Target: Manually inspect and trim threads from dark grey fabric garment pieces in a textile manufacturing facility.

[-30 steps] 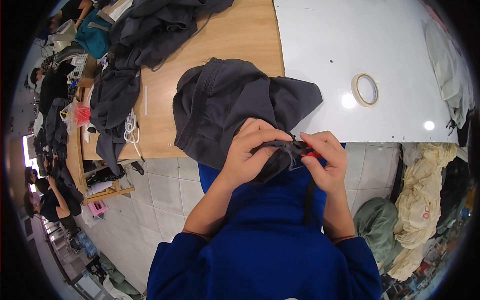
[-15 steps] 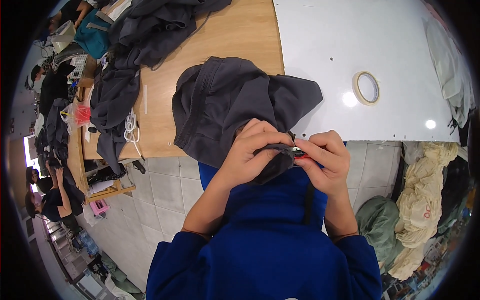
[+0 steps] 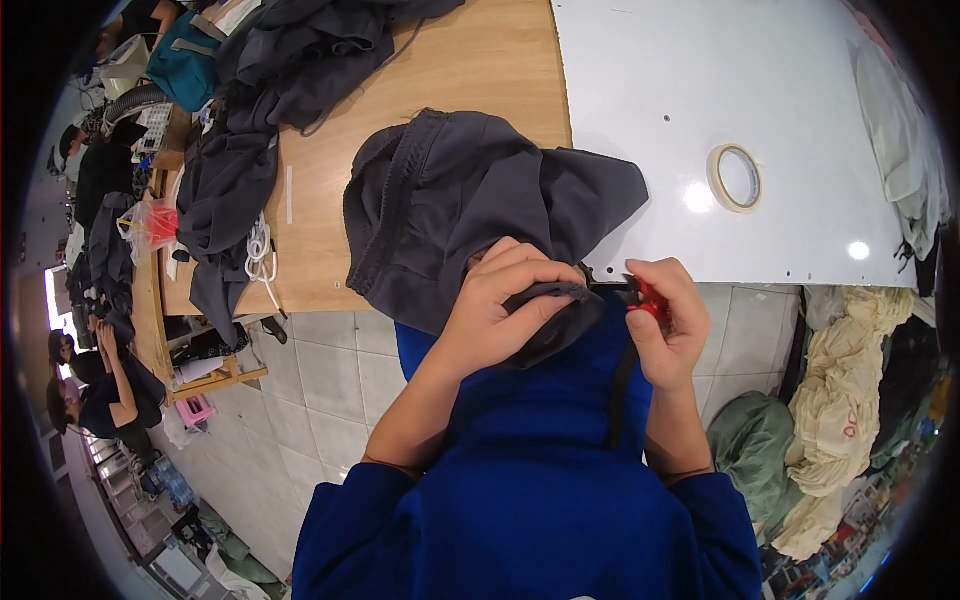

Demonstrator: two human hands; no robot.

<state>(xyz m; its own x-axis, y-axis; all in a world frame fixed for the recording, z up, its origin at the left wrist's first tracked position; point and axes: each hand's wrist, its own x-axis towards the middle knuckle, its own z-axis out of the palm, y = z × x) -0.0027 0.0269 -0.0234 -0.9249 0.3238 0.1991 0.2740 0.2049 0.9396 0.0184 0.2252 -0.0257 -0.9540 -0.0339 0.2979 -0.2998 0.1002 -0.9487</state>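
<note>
A dark grey garment (image 3: 490, 185) with a gathered elastic waistband lies bunched at the table's near edge, part of it hanging over my lap. My left hand (image 3: 495, 312) is closed on a fold of it, thumb and fingers pinching the edge. Just right of that fold, my right hand (image 3: 676, 325) grips small red-handled thread snips (image 3: 652, 302). Their dark blades point toward the cloth and stand a little apart from it. The fingers partly cover the snips' handles.
A roll of masking tape (image 3: 735, 178) lies on the white tabletop (image 3: 640, 80). More dark grey clothing (image 3: 300, 60) is heaped on the wooden tabletop (image 3: 490, 60), near a white cord (image 3: 261, 255). Cream cloth bundles (image 3: 840, 400) are at right. Other people sit far left.
My right hand has drawn back slightly to the right with the snips, away from the pinched edge. The snips' blades now show. My left hand keeps its hold on the garment.
</note>
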